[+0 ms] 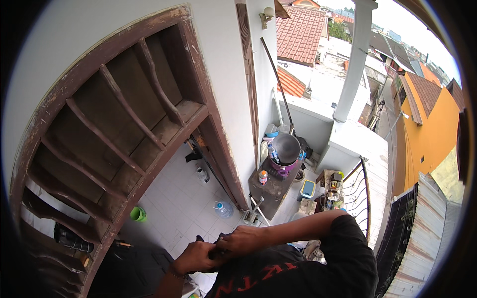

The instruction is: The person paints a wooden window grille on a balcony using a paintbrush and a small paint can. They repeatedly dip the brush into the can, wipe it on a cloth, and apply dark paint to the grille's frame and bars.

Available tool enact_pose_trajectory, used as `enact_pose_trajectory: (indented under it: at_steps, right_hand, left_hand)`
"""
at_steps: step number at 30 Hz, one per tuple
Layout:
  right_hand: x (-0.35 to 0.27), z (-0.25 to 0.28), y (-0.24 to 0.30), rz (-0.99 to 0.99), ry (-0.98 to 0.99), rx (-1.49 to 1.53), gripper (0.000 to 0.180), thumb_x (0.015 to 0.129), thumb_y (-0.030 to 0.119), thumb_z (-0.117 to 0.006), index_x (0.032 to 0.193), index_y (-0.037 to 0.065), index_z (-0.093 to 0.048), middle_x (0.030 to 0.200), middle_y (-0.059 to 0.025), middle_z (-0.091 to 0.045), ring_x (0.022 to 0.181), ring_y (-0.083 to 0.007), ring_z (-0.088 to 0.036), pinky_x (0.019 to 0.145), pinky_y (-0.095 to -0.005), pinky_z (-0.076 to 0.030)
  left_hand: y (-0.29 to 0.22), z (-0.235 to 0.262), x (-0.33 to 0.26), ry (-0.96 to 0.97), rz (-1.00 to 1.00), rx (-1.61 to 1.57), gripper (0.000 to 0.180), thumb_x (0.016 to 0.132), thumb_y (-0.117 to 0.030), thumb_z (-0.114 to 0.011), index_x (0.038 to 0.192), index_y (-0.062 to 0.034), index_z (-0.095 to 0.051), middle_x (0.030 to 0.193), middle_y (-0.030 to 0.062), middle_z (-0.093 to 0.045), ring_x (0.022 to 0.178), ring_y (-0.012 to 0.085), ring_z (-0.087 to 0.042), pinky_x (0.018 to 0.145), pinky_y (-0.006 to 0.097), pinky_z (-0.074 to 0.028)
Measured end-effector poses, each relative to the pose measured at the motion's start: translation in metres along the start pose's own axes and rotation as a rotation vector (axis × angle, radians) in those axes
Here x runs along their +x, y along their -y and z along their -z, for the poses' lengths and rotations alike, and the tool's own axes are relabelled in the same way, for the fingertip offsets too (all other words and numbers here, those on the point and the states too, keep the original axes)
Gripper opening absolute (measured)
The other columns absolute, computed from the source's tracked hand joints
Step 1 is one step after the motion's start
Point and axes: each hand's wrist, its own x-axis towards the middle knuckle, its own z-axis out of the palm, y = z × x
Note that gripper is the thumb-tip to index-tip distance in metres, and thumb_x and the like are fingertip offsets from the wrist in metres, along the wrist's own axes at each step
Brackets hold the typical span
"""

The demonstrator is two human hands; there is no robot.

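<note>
My left hand (195, 257) and my right hand (242, 240) meet at the lower edge of the view, just in front of my black shirt. Both close around a small dark object (214, 250); most of it is hidden by my fingers and I cannot tell what it is. My right forearm (298, 226) reaches in from the right out of a black sleeve. A thin band sits on my left wrist (174, 273). Just left of the hands rises a worn brown arched wooden frame (124, 129) with curved spokes.
Far below lies a white tiled balcony floor (174, 203) with a green cup (138, 214) and a clear water bottle (223, 209). A low wooden table (272, 187) carries a grey pan (286, 147) and a spray can (263, 177). A curved metal railing (365, 193) and a white pillar (354, 64) stand at the right.
</note>
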Motion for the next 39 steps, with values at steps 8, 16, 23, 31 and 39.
enact_pose_trajectory:
  at_steps: [8,16,23,31,39]
  right_hand:
    - [-0.001,0.058,0.043,0.044,0.026,-0.012,0.036,0.097,0.034,-0.053,0.091,-0.001,-0.057,0.069,-0.0174,-0.064,0.063,-0.0349,-0.067,0.054,-0.0397,-0.054]
    - [-0.003,0.071,0.01,0.165,0.364,0.367,0.041,0.096,0.033,-0.054,0.092,-0.007,-0.059,0.088,-0.0282,-0.065,0.094,-0.0415,-0.064,0.079,-0.0462,-0.051]
    - [0.007,0.066,0.002,-0.178,0.279,0.382,0.041,0.098,0.031,-0.05,0.101,-0.01,-0.06,0.097,-0.0296,-0.064,0.094,-0.0454,-0.061,0.082,-0.0465,-0.05]
    - [-0.015,0.081,-0.002,0.337,0.156,0.441,0.035,0.103,0.023,-0.041,0.119,-0.007,-0.051,0.102,-0.0307,-0.061,0.096,-0.0471,-0.058,0.083,-0.048,-0.047]
    - [-0.017,0.092,0.012,0.035,0.099,0.48,0.033,0.099,0.024,-0.05,0.115,-0.004,-0.054,0.1,-0.0277,-0.063,0.096,-0.0419,-0.062,0.083,-0.048,-0.048]
  left_hand:
    - [-0.052,0.023,-0.038,-0.226,-0.236,0.1,0.032,0.078,-0.034,-0.075,0.091,-0.0065,-0.066,0.084,0.0163,-0.067,0.079,0.0346,-0.067,0.07,0.043,-0.052]
    - [-0.047,0.002,-0.028,-0.486,-0.379,0.518,0.034,0.073,-0.03,-0.079,0.089,-0.0056,-0.063,0.082,0.0115,-0.064,0.073,0.0325,-0.062,0.062,0.042,-0.051]
    - [-0.032,-0.009,-0.005,-0.515,-0.333,0.757,0.028,0.085,-0.033,-0.065,0.089,-0.0054,-0.062,0.076,0.0104,-0.06,0.069,0.0292,-0.062,0.058,0.041,-0.051]
    - [-0.042,0.004,-0.02,-0.421,-0.376,0.559,0.034,0.089,-0.035,-0.064,0.093,-0.0028,-0.055,0.074,0.0154,-0.061,0.063,0.0363,-0.063,0.055,0.045,-0.052]
    - [-0.036,0.002,-0.011,-0.33,-0.237,0.36,0.042,0.09,-0.043,-0.064,0.094,-0.0016,-0.055,0.069,0.0222,-0.062,0.064,0.0432,-0.063,0.054,0.051,-0.05]
